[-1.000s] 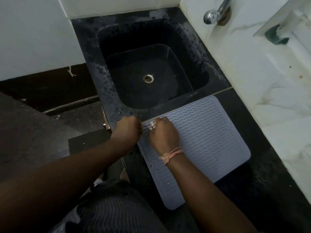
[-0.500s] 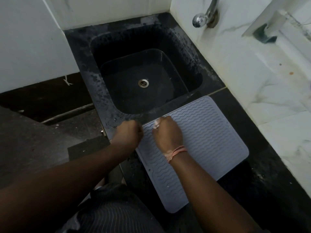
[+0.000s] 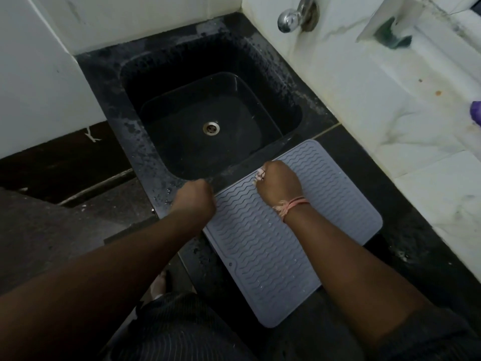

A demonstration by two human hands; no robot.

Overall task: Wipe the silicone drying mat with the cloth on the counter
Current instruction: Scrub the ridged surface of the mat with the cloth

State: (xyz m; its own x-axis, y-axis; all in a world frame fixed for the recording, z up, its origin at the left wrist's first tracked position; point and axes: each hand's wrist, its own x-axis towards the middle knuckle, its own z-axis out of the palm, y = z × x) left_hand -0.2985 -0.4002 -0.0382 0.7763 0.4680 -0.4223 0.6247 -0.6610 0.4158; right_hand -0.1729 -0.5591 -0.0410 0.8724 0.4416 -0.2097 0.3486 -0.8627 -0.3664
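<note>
A grey silicone drying mat [image 3: 286, 243] with wavy ridges lies on the black counter [image 3: 406, 259], just in front of the sink. My right hand [image 3: 279, 185] is curled round a small pale pink cloth [image 3: 260, 175] and presses it onto the mat near its far edge. Only a bit of the cloth shows past the fingers. My left hand [image 3: 194, 200] is a closed fist over the mat's far left corner, apparently gripping it. The corner itself is hidden under the hand.
A black sink [image 3: 112, 82] with a metal drain [image 3: 211, 127] sits beyond the mat. A chrome tap [image 3: 289, 19] juts from the white marble wall on the right. A purple object [image 3: 476, 112] shows at the right edge. The counter's edge drops off left of the mat.
My right hand has slid the cloth to the right along the mat's far edge. My left hand has stayed at the mat's corner.
</note>
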